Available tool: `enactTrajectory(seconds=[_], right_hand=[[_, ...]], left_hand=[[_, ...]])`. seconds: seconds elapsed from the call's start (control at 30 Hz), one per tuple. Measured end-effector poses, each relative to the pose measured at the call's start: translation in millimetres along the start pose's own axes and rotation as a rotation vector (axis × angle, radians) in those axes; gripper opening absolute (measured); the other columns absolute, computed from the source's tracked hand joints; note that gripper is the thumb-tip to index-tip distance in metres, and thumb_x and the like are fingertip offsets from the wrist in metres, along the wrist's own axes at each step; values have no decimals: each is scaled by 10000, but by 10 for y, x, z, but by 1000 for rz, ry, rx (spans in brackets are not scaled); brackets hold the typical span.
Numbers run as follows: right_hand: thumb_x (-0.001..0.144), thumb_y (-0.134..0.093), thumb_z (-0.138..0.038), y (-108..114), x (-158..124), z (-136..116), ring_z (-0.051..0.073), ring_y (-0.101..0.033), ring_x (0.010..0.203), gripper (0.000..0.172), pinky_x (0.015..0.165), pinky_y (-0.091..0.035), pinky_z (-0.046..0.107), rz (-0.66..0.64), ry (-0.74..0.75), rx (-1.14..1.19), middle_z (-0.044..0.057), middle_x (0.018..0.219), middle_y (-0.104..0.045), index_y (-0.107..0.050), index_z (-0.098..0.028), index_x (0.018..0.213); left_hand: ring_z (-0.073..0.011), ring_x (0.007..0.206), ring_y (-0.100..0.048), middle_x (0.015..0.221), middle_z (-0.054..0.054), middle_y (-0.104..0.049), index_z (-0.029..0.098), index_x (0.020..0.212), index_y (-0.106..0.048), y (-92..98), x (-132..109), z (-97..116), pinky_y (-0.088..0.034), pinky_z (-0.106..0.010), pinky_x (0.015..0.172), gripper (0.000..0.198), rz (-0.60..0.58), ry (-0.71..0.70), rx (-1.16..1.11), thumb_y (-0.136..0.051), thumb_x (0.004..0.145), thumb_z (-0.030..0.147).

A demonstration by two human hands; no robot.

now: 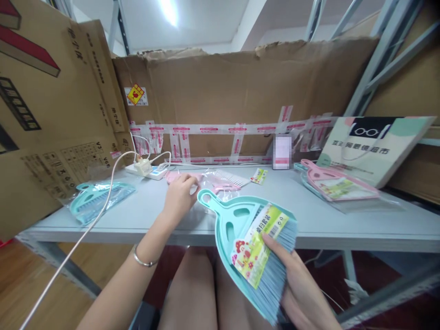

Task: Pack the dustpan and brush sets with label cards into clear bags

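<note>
My right hand (302, 279) grips a mint-green dustpan (225, 215) at its wide end, the thumb on its printed card. A brush with blue-grey bristles (275, 270) lies in the pan under the card (257, 245). My left hand (184, 190) is above the table by the dustpan's looped handle, fingers curled together. What they pinch, if anything, cannot be made out. Crumpled clear plastic (208, 176) lies close to those fingers. Behind it are a pink brush (228, 185) with pale bristles and a pink piece partly covered by my left hand.
On the left lies a bagged mint dustpan set (99, 199), crossed by a white cable (108, 197). A power strip (156, 172) stands behind. To the right are bagged pink and mint sets (338, 183), a paper bag (374, 146), a phone-like object (282, 151) and a loose card (259, 176). Cardboard (223, 91) walls the back.
</note>
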State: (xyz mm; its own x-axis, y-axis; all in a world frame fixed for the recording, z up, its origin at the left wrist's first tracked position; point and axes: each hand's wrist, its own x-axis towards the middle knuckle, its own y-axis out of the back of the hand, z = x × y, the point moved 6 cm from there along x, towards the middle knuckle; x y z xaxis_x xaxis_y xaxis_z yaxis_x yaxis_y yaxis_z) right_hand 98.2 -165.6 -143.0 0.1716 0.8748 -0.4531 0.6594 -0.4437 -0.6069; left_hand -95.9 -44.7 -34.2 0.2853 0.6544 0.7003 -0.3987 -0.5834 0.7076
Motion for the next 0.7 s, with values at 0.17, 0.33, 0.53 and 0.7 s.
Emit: enactTrajectory(seconds=[0.17, 0.33, 0.53, 0.7], right_hand=[[604, -788, -261, -57, 104, 34, 227, -671, 905, 703, 736, -581, 313, -17, 147, 32, 52, 1034, -696, -512, -235, 1250], [627, -773, -256, -128, 120, 46, 218, -663, 926, 666, 770, -573, 318, -16, 160, 66, 48, 1045, -692, -519, -229, 1242], [633, -766, -238, -230, 38, 87, 204, -658, 940, 665, 828, -554, 331, -3, 167, 139, 31, 1057, -688, -513, -250, 1248], [689, -726, -222, -309, 6, 155, 190, -659, 940, 616, 842, -549, 333, 7, 167, 209, 16, 1072, -683, -497, -283, 1258]], left_hand=[[-213, 840, -566, 848, -65, -604, 174, 798, -616, 188, -51, 42, -455, -340, 762, 104, 185, -22, -69, -513, 790, 164], [-218, 873, -564, 931, -85, -605, 164, 908, -642, 200, -165, 84, -468, -368, 807, 206, 228, 2, -69, -488, 783, 109], [-227, 1060, -534, 1177, -151, -531, 146, 1165, -554, 30, -349, 245, -464, -384, 886, 441, 108, -88, -153, -383, 777, 23], [-185, 908, -629, 1027, -88, -659, 186, 1086, -598, 67, -443, 223, -495, -280, 756, 306, 240, -17, -101, -429, 842, 113]])
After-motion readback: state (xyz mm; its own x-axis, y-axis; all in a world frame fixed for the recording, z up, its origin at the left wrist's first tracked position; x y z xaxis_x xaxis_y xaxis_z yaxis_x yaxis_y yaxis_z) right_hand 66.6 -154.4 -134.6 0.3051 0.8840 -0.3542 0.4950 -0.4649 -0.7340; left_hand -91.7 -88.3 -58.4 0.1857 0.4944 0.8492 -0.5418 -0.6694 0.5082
